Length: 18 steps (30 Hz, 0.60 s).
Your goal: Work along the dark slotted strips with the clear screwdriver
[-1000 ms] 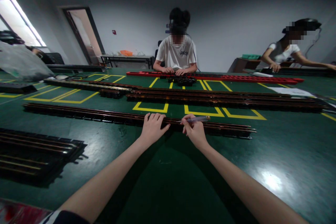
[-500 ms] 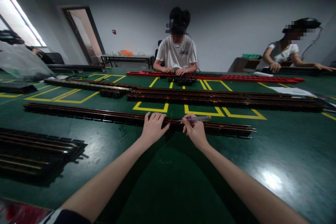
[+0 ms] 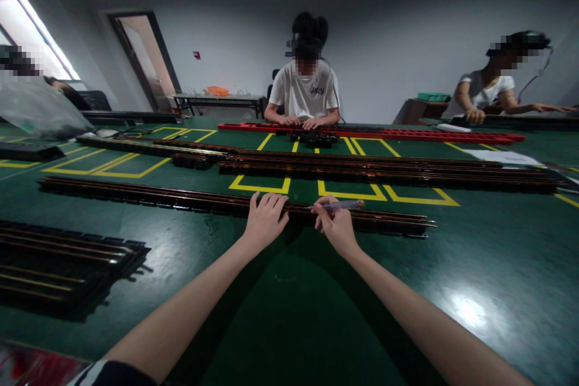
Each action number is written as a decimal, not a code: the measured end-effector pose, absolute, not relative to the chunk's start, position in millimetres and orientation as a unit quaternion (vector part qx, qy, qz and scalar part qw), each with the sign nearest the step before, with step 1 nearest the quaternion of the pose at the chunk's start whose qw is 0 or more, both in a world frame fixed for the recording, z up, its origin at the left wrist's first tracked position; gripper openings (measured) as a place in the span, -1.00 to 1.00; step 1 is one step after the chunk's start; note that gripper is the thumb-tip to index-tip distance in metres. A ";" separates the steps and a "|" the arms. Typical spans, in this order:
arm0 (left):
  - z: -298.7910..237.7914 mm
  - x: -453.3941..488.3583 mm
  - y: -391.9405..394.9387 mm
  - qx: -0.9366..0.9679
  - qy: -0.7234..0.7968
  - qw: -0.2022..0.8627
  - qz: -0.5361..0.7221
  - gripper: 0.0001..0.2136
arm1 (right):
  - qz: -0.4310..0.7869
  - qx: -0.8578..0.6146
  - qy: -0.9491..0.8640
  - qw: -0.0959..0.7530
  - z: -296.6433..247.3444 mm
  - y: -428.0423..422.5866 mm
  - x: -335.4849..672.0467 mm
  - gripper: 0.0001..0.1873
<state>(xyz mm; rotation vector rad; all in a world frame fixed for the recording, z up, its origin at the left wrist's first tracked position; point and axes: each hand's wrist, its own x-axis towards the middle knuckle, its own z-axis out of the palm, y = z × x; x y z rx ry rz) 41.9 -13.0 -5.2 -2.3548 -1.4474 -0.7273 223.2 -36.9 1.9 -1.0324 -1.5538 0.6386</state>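
A long black strip with copper-coloured rods (image 3: 149, 194) lies across the green table in front of me. My left hand (image 3: 266, 220) is wrapped over its middle, fingers on the far side and thumb on the near side. Pinched in my right hand (image 3: 335, 228) is a small screwdriver with a clear handle (image 3: 344, 205). Its thin shaft points left, and the tip is at the strip, just right of my left hand. Whether the tip touches a screw is too small to tell.
More rodded black strips lie beyond (image 3: 389, 170) and at the near left (image 3: 49, 265). A co-worker (image 3: 304, 93) sits opposite at a red rail (image 3: 452, 134); another person (image 3: 482, 93) works at the right. A plastic bag (image 3: 40, 110) stands at the far left.
The strip under my hands has slid slightly to the left. My left thumb has drawn in a little, while my right hand and the screwdriver stay almost in place.
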 end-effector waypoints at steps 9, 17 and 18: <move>-1.0 41.9 -17.6 -0.817 -0.505 0.140 -0.240 -0.68 | 0.263 -0.443 -0.659 0.548 0.2 -35.5 222.9 -0.73; -0.6 42.9 -17.2 -0.815 -0.510 0.141 -0.234 -0.62 | 0.267 -0.440 -0.660 0.547 1.6 -36.0 223.0 -0.74; -0.5 43.0 -17.2 -0.815 -0.511 0.142 -0.234 -0.61 | 0.266 -0.441 -0.660 0.547 1.8 -36.2 223.1 -0.74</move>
